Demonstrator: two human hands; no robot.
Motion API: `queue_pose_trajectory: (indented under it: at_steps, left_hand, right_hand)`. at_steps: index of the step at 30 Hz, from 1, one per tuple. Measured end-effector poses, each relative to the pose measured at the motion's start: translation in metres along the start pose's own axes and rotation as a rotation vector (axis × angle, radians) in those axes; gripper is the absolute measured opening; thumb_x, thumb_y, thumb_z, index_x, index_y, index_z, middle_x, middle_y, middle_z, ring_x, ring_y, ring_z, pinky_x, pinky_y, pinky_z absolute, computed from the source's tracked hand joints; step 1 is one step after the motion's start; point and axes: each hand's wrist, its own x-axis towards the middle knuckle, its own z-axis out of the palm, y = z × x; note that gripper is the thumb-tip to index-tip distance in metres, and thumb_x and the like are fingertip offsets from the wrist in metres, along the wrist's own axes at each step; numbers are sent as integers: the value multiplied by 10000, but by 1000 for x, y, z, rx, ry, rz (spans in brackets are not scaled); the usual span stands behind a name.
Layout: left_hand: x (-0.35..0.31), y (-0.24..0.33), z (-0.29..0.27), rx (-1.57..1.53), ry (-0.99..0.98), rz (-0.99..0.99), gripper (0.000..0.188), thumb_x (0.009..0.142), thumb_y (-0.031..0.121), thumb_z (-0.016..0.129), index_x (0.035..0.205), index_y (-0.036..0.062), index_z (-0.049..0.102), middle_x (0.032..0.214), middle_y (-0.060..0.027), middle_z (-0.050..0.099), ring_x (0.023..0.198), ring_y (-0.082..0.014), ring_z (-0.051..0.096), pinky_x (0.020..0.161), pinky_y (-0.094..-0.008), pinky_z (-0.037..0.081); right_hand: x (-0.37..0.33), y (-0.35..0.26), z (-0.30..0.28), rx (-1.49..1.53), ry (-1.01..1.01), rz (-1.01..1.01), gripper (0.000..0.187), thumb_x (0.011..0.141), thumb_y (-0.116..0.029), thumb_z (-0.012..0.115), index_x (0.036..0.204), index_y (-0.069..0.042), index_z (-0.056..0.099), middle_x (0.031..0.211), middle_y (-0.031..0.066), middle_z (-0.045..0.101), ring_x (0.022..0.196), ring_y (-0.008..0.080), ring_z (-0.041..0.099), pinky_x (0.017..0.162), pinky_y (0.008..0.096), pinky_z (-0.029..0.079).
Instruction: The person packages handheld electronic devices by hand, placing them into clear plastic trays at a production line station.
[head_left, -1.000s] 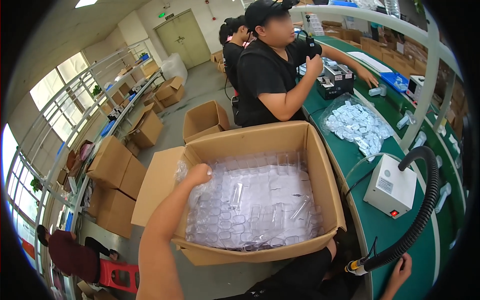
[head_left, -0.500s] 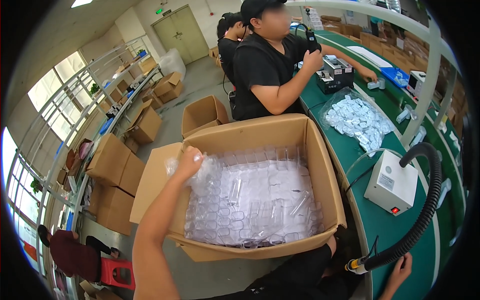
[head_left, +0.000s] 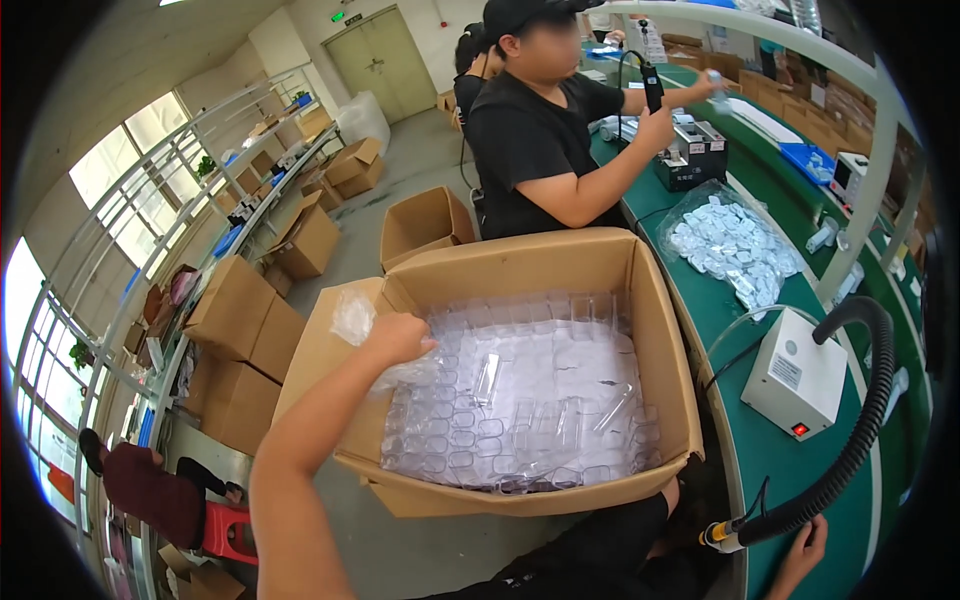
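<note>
Moved: the left hand (head_left: 402, 338) is dipping lower over the cardboard box's (head_left: 520, 260) left side; a co-worker's hand (head_left: 704, 88) is lifting off the green bench (head_left: 738, 445).
Left hand: closing in a fist around clear plastic film (head_left: 352, 316), which is bunching out beside it.
Clear cases (head_left: 545, 430): standing and lying inside the box, around and on white sheets (head_left: 565, 365).
Right hand (head_left: 806, 548): staying near the black hose (head_left: 858, 430); I cannot tell whether it is gripping anything.

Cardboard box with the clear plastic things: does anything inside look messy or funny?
Yes. A few clear plastic cases lie loose on the white sheet, out of line with the neat rows beside them. The sheet also shows small dark marks, maybe tears.
</note>
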Motion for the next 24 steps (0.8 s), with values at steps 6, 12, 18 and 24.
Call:
queue_pose_trajectory:
  at_steps: [6, 12, 18, 24]
  left_hand:
    - [19, -10, 67, -313, 239, -91, 147, 789, 267, 689, 828, 130, 724, 855, -146, 687, 835, -343, 654, 749, -453, 515]
    - [13, -5, 55, -587, 434, -100, 127, 789, 227, 695, 815, 104, 715, 834, -143, 686, 817, -341, 651, 727, -425, 515]
    - [25, -47, 72, -597, 607, 49, 123, 830, 168, 654, 832, 45, 658, 853, -149, 647, 836, -317, 632, 750, -402, 500]
    - [8, -66, 16, -1052, 523, -56, 138, 853, 120, 601, 974, 55, 596, 838, -128, 655, 824, -304, 643, 729, -409, 504]
  right_hand:
    - [2, -6, 1, -31, -41, -33, 170, 935, -10, 504, 1073, 58, 577, 992, 101, 610, 910, 168, 570, 837, 279, 452]
    - [2, -10, -3, -39, -43, 3, 156, 934, 3, 503, 1064, 58, 570, 961, 85, 588, 887, 141, 546, 802, 262, 445]
    - [3, -11, 5, -10, -34, -13, 146, 943, -5, 493, 1056, 54, 563, 938, 69, 575, 861, 130, 530, 777, 251, 436]
    - [2, 6, -3, -8, -43, 21, 177, 943, -7, 488, 1089, 59, 562, 954, 75, 584, 876, 134, 533, 791, 252, 437]
